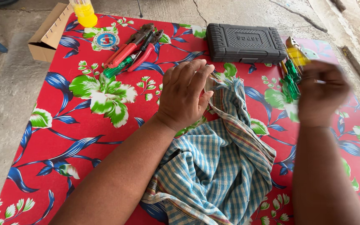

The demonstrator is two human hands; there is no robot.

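Fingers (196, 73) on checked cloth (217, 166), floral mat (63, 125)

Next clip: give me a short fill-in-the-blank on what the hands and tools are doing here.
1. The left hand grips a checked ____ cloth.
2. The dark tool case is ____.
3. The red-handled pliers lie to the ____ of the case.
4. The right hand is beside the ____-handled screwdrivers.

Missing: blue; closed; left; green
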